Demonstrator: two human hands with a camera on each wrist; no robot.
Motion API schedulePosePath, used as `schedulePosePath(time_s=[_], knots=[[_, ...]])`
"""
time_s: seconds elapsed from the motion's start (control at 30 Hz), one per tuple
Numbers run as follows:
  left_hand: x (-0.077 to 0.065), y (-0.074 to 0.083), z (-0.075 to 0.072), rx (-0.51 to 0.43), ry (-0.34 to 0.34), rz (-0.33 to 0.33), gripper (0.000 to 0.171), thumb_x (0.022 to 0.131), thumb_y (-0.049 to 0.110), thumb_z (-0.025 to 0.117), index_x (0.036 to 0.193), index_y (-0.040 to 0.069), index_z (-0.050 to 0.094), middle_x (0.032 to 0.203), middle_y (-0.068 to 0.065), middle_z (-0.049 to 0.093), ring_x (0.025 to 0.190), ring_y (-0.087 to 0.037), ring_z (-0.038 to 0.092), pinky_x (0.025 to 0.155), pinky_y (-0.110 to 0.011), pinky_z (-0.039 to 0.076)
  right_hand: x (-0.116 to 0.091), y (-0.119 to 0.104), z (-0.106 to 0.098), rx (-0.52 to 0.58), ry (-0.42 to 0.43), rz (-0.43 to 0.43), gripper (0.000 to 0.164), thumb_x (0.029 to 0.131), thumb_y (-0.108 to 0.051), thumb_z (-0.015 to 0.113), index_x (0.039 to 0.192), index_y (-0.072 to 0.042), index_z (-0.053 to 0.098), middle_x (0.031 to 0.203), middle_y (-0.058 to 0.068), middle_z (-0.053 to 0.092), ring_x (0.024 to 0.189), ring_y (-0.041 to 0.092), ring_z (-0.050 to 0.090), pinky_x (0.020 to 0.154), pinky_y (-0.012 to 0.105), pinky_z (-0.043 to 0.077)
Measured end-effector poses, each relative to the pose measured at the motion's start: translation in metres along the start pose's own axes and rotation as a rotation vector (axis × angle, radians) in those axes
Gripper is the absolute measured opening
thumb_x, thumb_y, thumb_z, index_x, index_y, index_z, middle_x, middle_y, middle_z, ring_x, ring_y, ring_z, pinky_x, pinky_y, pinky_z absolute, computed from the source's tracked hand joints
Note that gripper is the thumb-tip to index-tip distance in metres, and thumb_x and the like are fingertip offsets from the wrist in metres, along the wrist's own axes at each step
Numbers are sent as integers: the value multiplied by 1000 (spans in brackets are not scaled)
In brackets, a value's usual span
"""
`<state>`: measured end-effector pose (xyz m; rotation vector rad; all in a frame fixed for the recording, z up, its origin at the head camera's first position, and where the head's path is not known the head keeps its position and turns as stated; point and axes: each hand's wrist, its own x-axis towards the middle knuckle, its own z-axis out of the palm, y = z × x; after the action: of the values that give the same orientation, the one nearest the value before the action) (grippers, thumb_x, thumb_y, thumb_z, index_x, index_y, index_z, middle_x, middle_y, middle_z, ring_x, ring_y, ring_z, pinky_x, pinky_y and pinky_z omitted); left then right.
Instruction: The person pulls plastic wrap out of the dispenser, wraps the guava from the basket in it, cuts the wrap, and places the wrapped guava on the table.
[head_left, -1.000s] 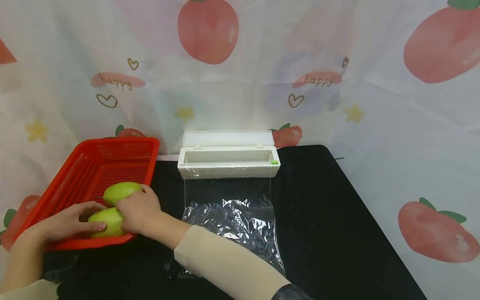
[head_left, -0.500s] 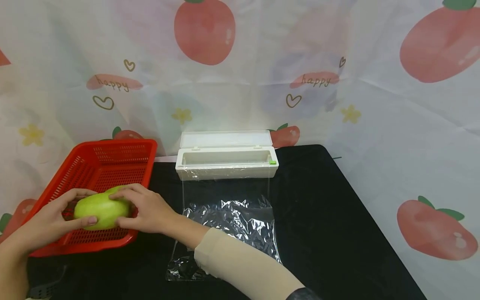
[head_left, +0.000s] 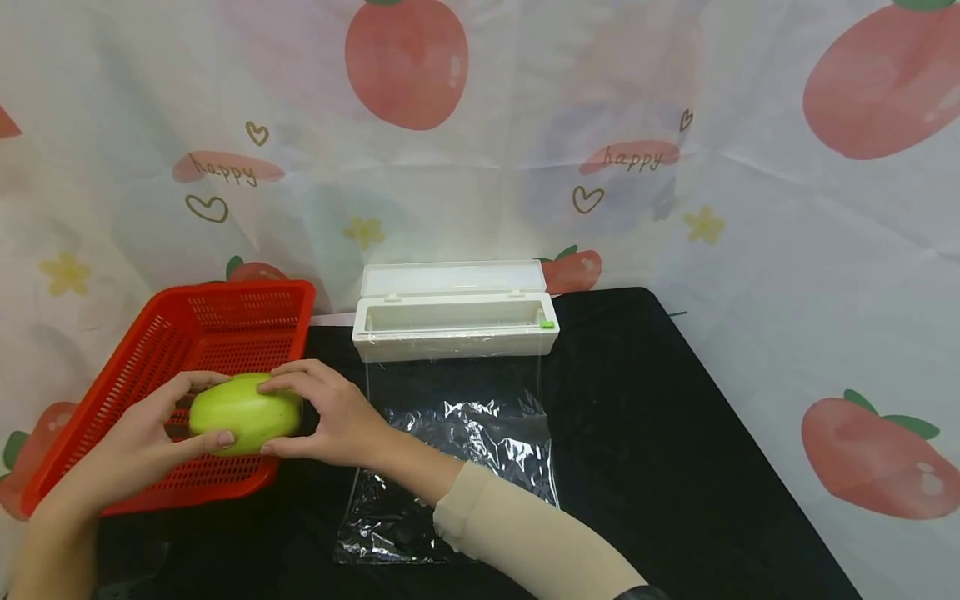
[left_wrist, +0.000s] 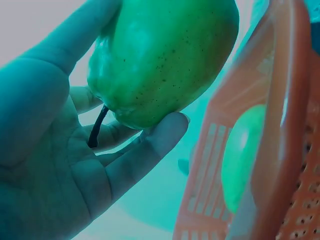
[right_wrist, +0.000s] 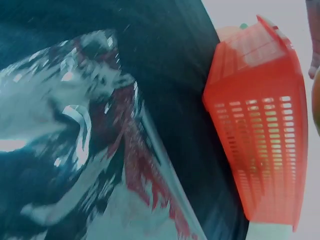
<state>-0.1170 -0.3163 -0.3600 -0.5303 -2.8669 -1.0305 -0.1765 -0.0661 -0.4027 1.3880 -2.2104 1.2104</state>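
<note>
In the head view, a yellow-green pear (head_left: 246, 417) is held by both hands over the front right part of a red plastic basket (head_left: 187, 492). My left hand (head_left: 142, 437) grips its left end, thumb in front and fingers behind. From the right, my right hand (head_left: 341, 417) holds the other end between thumb and fingers. Dark specks and a long dark stem show on the pear (left_wrist: 160, 55) in the left wrist view, the stem lying toward the palm. Below, another green fruit (left_wrist: 243, 157) lies inside the basket (left_wrist: 287, 120).
A white cling film box (head_left: 457, 343) with its lid raised stands at the back. Clear film (head_left: 480, 433) runs from it toward the front of the black-covered table (head_left: 660, 467), partly beneath my right forearm. A printed curtain (head_left: 480, 192) hangs behind.
A second ago both hands were down among two pears in the basket. One pear has come up between them, and it has since shifted rightward with both hands.
</note>
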Motion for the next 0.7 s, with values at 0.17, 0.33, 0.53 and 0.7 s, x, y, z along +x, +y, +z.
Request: schedulePosePath(time_s=[0.17,0.33,0.53,0.7], knots=[[5,13,11,-14,3,55,65,82,18,83,137,12,50,127,0,52,97,-2,55,75,-19,54,-11,8,-12,-30,22,-26,59,75,-33,87,127,-13,63,134,4,55,127,7,48,106,12,35],[15,22,22,-32,8,80,77,80,20,85,146,24,44,129,-2,53,99,-12,59,75,-22,56,-21,14,-26,-23,31,-25,59,75,-32,86,127,-14,63,135,4,54,127,9,50,104,13,38],[27,27,36,-97,-14,104,75,79,21,86,143,23,46,126,0,53,98,-18,61,75,-24,57,-32,20,-42,-10,29,-5,57,76,-30,85,126,-13,63,136,5,54,127,12,51,102,16,42],[38,36,48,-147,-41,122,67,81,24,84,139,19,50,125,-2,54,99,-20,58,78,-27,58,-43,25,-56,-9,27,13,57,75,-30,86,125,-13,63,137,5,55,128,14,53,103,20,44]])
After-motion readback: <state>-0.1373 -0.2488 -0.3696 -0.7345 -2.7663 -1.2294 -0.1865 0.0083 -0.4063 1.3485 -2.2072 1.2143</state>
